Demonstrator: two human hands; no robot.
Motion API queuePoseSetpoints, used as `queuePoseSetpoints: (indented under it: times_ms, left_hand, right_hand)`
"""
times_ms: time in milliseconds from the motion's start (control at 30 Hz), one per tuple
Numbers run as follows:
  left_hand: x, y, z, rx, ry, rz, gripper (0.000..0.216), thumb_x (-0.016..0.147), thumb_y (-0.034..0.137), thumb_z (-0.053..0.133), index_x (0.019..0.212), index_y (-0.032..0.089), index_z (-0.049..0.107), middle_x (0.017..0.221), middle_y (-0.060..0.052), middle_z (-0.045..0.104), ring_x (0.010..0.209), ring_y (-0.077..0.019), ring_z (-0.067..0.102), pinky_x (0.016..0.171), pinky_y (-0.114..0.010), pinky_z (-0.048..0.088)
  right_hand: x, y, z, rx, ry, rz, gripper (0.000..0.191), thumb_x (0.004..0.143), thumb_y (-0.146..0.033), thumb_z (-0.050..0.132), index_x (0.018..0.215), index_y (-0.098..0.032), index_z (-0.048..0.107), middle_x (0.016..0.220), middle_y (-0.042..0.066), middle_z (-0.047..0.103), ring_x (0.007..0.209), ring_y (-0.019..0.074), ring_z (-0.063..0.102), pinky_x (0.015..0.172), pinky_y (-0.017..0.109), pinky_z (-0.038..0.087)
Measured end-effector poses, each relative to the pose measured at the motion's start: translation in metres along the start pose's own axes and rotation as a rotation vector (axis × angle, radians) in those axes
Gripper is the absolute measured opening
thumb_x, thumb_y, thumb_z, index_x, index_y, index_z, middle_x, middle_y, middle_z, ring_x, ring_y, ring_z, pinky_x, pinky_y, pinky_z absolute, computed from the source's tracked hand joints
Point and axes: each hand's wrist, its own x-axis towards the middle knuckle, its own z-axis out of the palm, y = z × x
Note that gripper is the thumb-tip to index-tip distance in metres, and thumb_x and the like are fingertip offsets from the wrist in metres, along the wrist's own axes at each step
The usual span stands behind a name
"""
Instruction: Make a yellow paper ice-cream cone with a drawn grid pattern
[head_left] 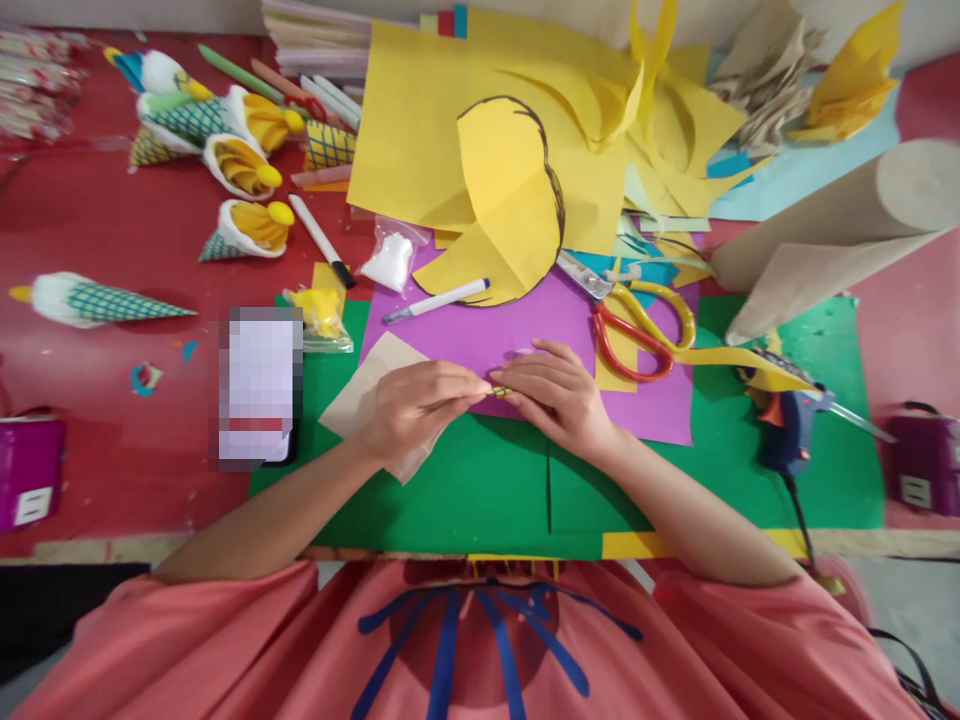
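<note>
Between my two hands is a small rolled piece of yellow and dark-green patterned paper [500,392], mostly hidden by fingers. My left hand [420,400] pinches its left end with thumb and fingertips. My right hand [559,398] closes thumb and fingers round its right end. Under my left hand lies a beige paper sheet [360,390]. Beyond the hands, a white marker [439,300] rests across purple paper [480,335] and touches a yellow paper cut-out [510,190] with a black drawn edge. Scissors [637,320] with red and yellow handles lie right of it.
A blue glue gun [787,425] lies at right, near a beige paper roll [832,215]. A phone [259,390] is at left. Several patterned paper cones [124,305] sit at far left. Bags of yellow [322,315] and white balls [391,258] lie nearby on the red table [150,420].
</note>
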Motion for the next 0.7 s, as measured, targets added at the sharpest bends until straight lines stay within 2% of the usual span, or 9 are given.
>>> queuePoseSetpoints:
  times_ms: [200, 333, 500, 700]
  left_hand:
    - [-0.0013, -0.0019, -0.0050, -0.094, -0.107, 0.072, 0.024, 0.084, 0.012, 0.062, 0.104, 0.024, 0.063, 0.093, -0.001, 0.073, 0.088, -0.0108, 0.068, 0.079, -0.022, 0.054]
    - [0.0001, 0.0012, -0.0031, -0.090, -0.103, 0.018, 0.021, 0.083, 0.013, 0.062, 0.101, 0.023, 0.062, 0.089, -0.001, 0.073, 0.085, -0.0113, 0.068, 0.077, -0.022, 0.054]
    - [0.0021, 0.0056, -0.0013, -0.028, -0.044, -0.030, 0.025, 0.080, 0.018, 0.068, 0.103, 0.021, 0.062, 0.090, -0.001, 0.073, 0.084, -0.0117, 0.068, 0.078, -0.021, 0.053]
    - [0.0010, 0.0059, -0.0007, -0.007, -0.036, -0.017, 0.022, 0.081, 0.012, 0.065, 0.101, 0.021, 0.064, 0.089, 0.000, 0.074, 0.085, -0.0105, 0.068, 0.079, -0.021, 0.053]
  right_hand:
    - [0.0013, 0.0026, -0.0003, 0.107, -0.059, -0.018, 0.022, 0.094, -0.027, 0.050, 0.106, -0.021, 0.067, 0.098, 0.005, 0.074, 0.095, 0.0164, 0.068, 0.097, 0.040, 0.046]
    - [0.0010, 0.0045, 0.0007, 0.110, -0.029, -0.060, 0.020, 0.092, -0.026, 0.053, 0.105, -0.019, 0.067, 0.097, 0.006, 0.074, 0.094, 0.0164, 0.068, 0.096, 0.040, 0.047]
    - [-0.0002, 0.0007, 0.0008, -0.038, 0.049, -0.073, 0.020, 0.092, -0.025, 0.054, 0.105, -0.021, 0.067, 0.094, 0.005, 0.075, 0.091, 0.0167, 0.069, 0.095, 0.041, 0.049]
    - [-0.0009, -0.0037, 0.0016, -0.251, 0.139, -0.182, 0.019, 0.087, -0.023, 0.062, 0.105, -0.021, 0.066, 0.089, 0.004, 0.075, 0.086, 0.0157, 0.068, 0.095, 0.039, 0.049]
